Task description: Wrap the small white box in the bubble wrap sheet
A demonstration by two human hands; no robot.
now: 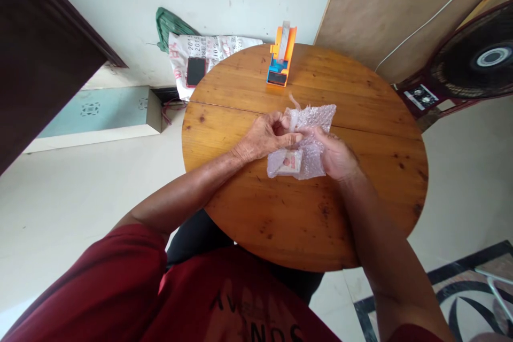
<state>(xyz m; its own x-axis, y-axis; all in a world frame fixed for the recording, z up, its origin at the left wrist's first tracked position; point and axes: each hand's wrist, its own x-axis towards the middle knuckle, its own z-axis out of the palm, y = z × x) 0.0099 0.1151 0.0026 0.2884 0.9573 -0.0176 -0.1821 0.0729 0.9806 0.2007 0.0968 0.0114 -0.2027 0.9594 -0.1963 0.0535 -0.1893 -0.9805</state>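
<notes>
Head view: hands (264, 136) crumple clear bubble wrap (310, 141)

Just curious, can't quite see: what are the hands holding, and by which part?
A bubble wrap sheet around a small packet: the left hand pinches its upper middle, the right hand grips its right side.

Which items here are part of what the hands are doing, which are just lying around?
In hand: bubble wrap, small packet inside it, held by left hand and right hand.
Lying about: tape dispenser, phone, printed sack, fan.
</notes>
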